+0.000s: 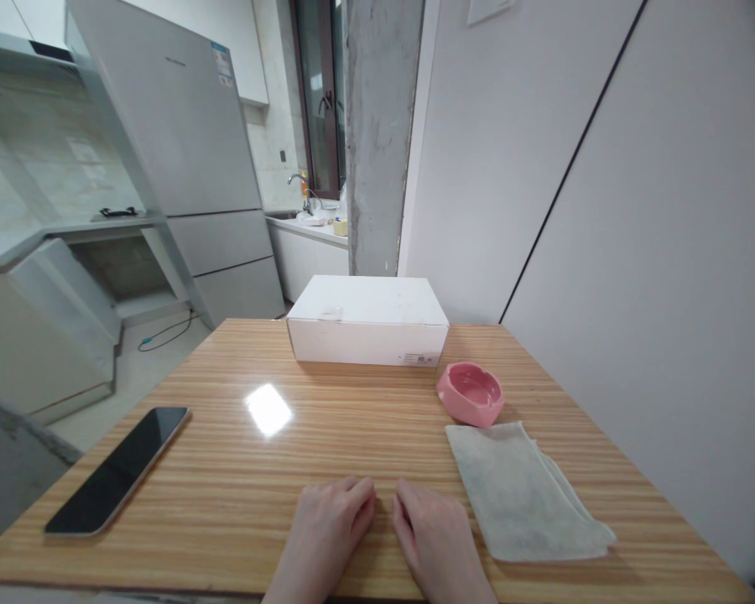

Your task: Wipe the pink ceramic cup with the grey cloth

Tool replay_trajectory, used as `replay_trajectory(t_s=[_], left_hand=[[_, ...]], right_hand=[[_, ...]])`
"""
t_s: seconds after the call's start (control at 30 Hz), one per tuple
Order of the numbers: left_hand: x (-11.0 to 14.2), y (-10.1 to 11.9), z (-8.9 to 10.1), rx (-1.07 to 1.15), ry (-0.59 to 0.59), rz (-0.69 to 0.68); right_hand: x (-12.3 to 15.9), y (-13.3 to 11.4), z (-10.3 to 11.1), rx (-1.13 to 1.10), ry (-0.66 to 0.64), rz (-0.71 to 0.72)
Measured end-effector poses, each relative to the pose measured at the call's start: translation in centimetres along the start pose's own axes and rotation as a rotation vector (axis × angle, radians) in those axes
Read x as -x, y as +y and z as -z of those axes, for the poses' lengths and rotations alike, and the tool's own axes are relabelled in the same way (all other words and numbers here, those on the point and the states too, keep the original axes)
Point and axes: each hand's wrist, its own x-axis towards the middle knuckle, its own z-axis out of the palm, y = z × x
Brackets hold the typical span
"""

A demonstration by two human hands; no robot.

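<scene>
My left hand [335, 518] rests as a loose fist on the wooden table [226, 470], its fingers curled under. Beside it, with a narrow gap between them, lies my right hand [433, 528], curled the same way. No object shows in either hand. Just right of my right hand is a folded grey-green cloth [525, 499], apart from the fingers. A pink faceted bowl [471, 394] sits behind the cloth, close to its far edge. Over on the left, away from my left hand, a smartphone [122, 474] lies flat with its dark screen up.
A closed white cardboard box [368, 323] stands at the table's far edge. A white wall [635, 277] runs along the right side. Beyond the table are a bare concrete pillar [381, 143], a grey fridge [182, 134] and a kitchen counter with a tap [302, 186].
</scene>
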Motion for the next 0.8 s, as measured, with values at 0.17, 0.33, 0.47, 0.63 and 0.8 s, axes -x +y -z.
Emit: replay_trajectory(t_s=[0.17, 0.33, 0.47, 0.63, 0.8], left_hand=[[0.02, -0.02, -0.08, -0.006, 0.01, 0.0], [0.03, -0.03, 0.0, -0.004, 0.012, 0.001], [-0.01, 0.0, 0.04, -0.002, 0.003, 0.011], [-0.02, 0.19, 0.12, 0.005, -0.006, 0.041], [-0.03, 0.24, 0.01, 0.01, -0.005, 0.058]], right_hand=[[0.08, 0.02, -0.01, 0.001, -0.018, -0.007], [-0.03, -0.02, 0.06, 0.001, -0.018, -0.007], [-0.02, 0.0, -0.03, -0.001, 0.017, -0.001], [0.12, 0.08, -0.18, 0.008, 0.026, 0.009], [0.24, 0.16, -0.33, 0.003, 0.014, 0.003]])
